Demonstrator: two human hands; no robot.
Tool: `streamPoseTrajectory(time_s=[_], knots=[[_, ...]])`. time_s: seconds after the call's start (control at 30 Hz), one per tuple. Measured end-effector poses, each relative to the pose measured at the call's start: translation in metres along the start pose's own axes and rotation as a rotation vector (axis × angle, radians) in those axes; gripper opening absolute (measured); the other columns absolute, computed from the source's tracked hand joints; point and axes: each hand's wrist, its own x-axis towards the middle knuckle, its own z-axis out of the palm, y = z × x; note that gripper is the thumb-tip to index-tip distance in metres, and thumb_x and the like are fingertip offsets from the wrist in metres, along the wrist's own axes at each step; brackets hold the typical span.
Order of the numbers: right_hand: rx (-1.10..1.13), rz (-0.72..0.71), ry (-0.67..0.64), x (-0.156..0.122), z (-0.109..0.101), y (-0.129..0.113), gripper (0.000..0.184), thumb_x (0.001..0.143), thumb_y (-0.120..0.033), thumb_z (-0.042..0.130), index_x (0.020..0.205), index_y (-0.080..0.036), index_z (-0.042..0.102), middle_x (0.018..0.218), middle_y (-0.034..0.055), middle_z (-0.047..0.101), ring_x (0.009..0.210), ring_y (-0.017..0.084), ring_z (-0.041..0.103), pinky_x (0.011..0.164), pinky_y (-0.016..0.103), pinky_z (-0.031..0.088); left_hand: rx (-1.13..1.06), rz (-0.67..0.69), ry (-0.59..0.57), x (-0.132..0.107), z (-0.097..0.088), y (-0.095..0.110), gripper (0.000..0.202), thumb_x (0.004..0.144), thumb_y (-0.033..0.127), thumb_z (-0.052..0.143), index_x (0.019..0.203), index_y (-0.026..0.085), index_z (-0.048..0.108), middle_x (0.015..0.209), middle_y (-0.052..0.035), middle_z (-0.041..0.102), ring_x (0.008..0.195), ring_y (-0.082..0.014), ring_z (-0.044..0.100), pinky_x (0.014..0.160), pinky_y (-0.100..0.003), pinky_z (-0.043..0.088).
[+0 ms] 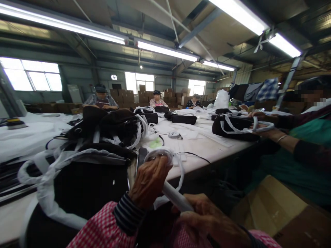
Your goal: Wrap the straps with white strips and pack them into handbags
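Observation:
My left hand [150, 181] is closed around the white-wrapped handle [165, 155] of a black bag [88, 186] that stands at the near edge of the table. My right hand [207, 215] is lower and to the right, fingers closed on the same wrapped handle where it runs down as a white tube [177, 197]. White wrapping covers the bag's other straps. Both of my sleeves are red-and-white checked, with a striped cuff at the left wrist.
A pile of black bags [111, 129] with white-wrapped straps lies behind mine on the long white table [207, 144]. A person at right holds another black bag [234, 127]. A tape roll [174, 134], a cardboard box [274, 206] and several seated people farther back.

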Motion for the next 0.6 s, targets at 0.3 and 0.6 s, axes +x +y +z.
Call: streamPoseTrajectory(time_s=[0.3, 0.6], knots=[[-0.360, -0.279, 0.380, 0.006, -0.066, -0.066, 0.028, 0.074, -0.039, 0.087, 0.085, -0.016, 0.074, 0.078, 0.0000, 0.067, 0.074, 0.015, 0.058, 0.068, 0.024, 0.045, -0.325, -0.129, -0.474, -0.020, -0.018, 0.030, 0.032, 0.101, 0.047, 0.049, 0.082, 0.022, 0.058, 0.070, 0.0020, 0.056, 0.061, -0.0154, 0.048, 0.061, -0.028, 0.034], [-0.307, -0.336, 0.377, 0.042, -0.023, -0.019, 0.051, 0.100, -0.060, 0.048, 0.076, -0.017, 0.062, 0.072, 0.0019, 0.058, 0.067, 0.016, 0.052, 0.063, 0.028, 0.046, -1.254, -0.714, -0.429, -0.019, -0.022, 0.054, 0.050, 0.100, 0.058, 0.045, 0.082, 0.014, 0.061, 0.051, 0.0054, 0.040, 0.044, -0.0070, 0.027, 0.043, -0.022, 0.018]])
